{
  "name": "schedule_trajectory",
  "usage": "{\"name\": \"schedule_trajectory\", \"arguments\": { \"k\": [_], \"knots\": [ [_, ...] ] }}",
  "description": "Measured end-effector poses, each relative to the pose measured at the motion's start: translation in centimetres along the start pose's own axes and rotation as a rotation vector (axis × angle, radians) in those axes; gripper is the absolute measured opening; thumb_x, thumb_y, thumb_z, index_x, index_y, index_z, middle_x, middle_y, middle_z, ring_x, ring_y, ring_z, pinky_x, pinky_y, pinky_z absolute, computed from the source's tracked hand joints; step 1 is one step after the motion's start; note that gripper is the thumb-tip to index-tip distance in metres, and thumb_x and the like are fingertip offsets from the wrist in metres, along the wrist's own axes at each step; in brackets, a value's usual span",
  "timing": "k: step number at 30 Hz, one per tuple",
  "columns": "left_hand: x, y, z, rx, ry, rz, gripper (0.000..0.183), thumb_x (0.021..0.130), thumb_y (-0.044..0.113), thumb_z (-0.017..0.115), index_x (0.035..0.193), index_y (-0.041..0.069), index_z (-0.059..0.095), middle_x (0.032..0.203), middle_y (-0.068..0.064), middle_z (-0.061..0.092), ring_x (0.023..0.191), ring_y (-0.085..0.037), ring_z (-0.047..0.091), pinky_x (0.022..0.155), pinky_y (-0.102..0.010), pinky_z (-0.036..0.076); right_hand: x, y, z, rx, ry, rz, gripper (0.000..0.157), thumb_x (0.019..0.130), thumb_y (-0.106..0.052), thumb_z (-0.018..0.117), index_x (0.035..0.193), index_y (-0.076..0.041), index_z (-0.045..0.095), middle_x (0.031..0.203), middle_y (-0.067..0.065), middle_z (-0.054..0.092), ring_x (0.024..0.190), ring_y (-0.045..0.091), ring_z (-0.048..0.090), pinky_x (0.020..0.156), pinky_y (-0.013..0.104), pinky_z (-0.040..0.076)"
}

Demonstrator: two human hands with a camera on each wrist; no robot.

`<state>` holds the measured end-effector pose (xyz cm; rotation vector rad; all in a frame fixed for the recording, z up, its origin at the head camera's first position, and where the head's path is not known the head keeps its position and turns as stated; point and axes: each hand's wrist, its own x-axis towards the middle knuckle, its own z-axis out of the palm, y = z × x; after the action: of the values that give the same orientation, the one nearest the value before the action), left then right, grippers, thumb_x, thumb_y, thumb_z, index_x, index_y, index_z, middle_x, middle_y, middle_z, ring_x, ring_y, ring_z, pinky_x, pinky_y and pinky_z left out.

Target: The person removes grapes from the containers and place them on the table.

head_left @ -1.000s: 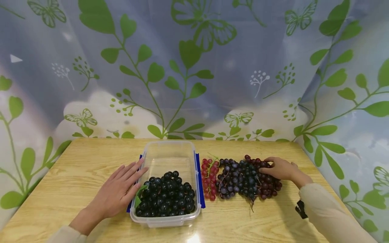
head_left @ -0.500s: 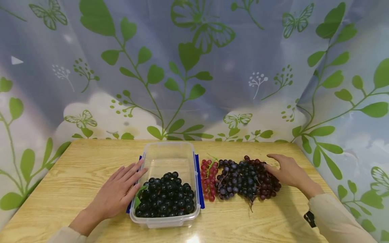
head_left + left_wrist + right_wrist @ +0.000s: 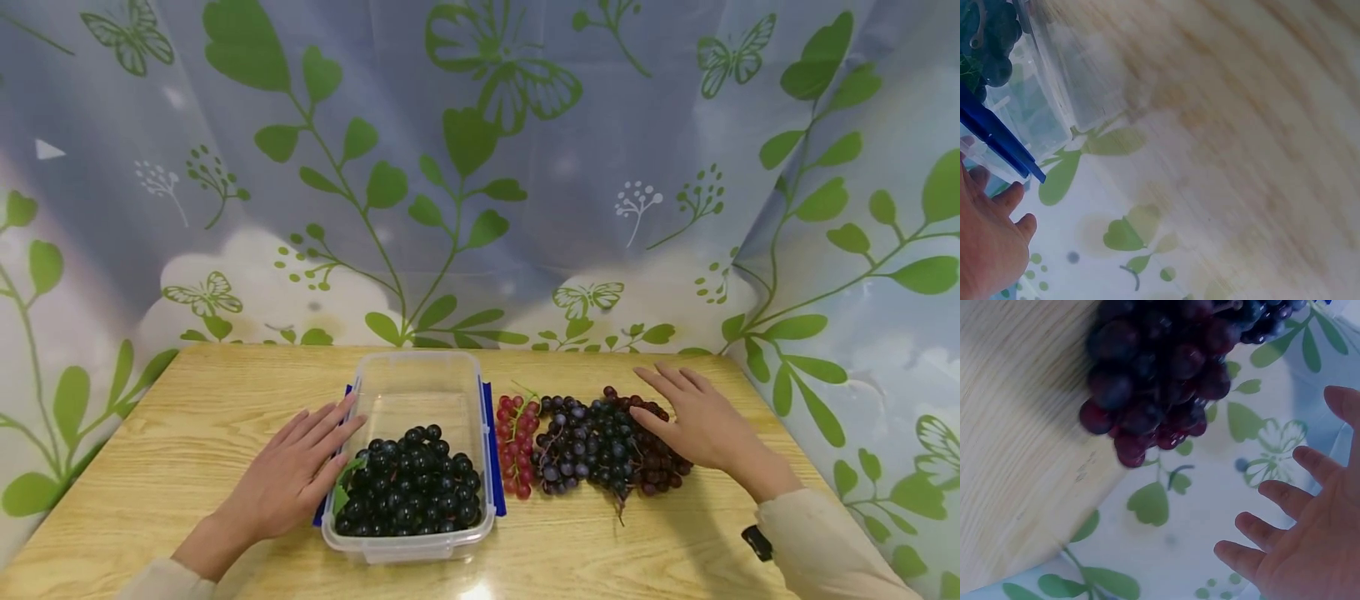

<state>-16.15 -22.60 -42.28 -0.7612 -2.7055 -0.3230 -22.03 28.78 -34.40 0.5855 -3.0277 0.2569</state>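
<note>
In the head view a clear plastic container with blue side clips holds a heap of black grapes and a green leaf. My left hand rests at its left rim, fingers straight; the left wrist view shows fingertips beside a blue clip. To the right lie bunches side by side: red grapes on a green stem, bluish-purple grapes, dark blue-black grapes and dark red grapes. My right hand hovers over the dark red bunch, fingers spread, holding nothing.
The light wooden table carries everything. Behind it and along its right side hangs a printed curtain with green leaves and butterflies. A dark wristband device shows by the right sleeve.
My right hand has let go of the dark red grapes, lifted off to the right, then spread its fingers above them. The left hand and container have stayed put.
</note>
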Motion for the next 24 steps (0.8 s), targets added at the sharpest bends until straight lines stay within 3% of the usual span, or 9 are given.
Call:
{"name": "schedule_trajectory", "arguments": {
  "k": [11, 24],
  "knots": [
    [0.1, 0.0, 0.1, -0.011, 0.001, 0.001, 0.048, 0.1, 0.024, 0.049, 0.148, 0.021, 0.04, 0.157, -0.001, 0.023, 0.138, -0.029, 0.029, 0.109, -0.05, 0.02, 0.6, -3.4, 0.5, -0.064, 0.038, -0.081, 0.069, 0.096, -0.057, 0.044, 0.151, -0.017, 0.032, 0.153, 0.022, 0.023, 0.135, 0.048, 0.022, 0.106, 0.062, 0.017],
    [0.1, 0.0, 0.0, -0.012, -0.018, -0.008, 0.048, 0.101, 0.026, 0.046, 0.149, 0.022, 0.038, 0.157, 0.0, 0.022, 0.139, -0.028, 0.027, 0.109, -0.051, 0.021, 2.0, -8.1, 1.5, -0.026, -0.012, -0.138, 0.071, 0.094, -0.064, 0.038, 0.153, -0.026, 0.028, 0.157, 0.013, 0.017, 0.14, 0.041, 0.014, 0.108, 0.063, 0.009]
  ]
}}
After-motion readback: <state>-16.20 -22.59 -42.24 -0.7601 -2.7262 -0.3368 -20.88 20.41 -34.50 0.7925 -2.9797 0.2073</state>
